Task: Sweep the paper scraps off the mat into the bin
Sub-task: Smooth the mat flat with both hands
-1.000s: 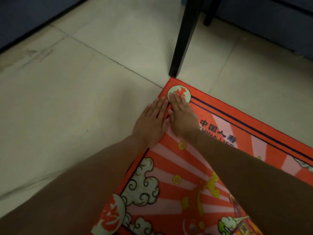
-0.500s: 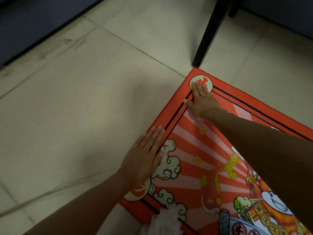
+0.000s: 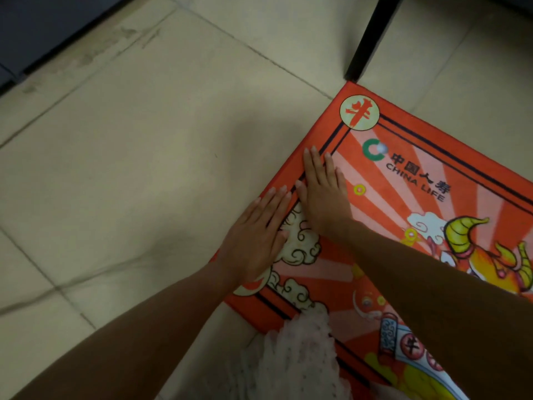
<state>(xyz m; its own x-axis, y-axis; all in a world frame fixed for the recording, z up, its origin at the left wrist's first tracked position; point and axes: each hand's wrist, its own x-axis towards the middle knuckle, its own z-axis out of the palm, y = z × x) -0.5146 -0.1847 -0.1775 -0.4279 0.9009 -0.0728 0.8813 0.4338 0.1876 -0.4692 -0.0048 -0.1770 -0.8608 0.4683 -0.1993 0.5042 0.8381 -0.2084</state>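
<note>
Both hands lie flat, fingers straight and together, gripping nothing. The right hand [image 3: 323, 194] presses palm-down on the mat [image 3: 432, 168], fingertips pointing toward its far corner; the left hand [image 3: 256, 235] lies just beside it, touching along the thumb side, its outer fingers over the mat's left border. Beyond the right fingertips sits a round emblem [image 3: 359, 113] in the corner, and past that a dark furniture leg [image 3: 366, 44] stands on the tiled floor [image 3: 144, 168], right at the mat's corner. Nearer the body, below both wrists, a pale knitted garment [image 3: 297, 356] covers the mat's near edge.

No paper scraps show anywhere here, and no bin — I cannot tell where either lies. Scraps would likely be light and flimsy, prone to scatter, so 2 flat palms herding them together should suit better than pinching. The mat looks soft and thin, with a fuzzy pile that may snag small bits; it could ruck if pushed hard.
</note>
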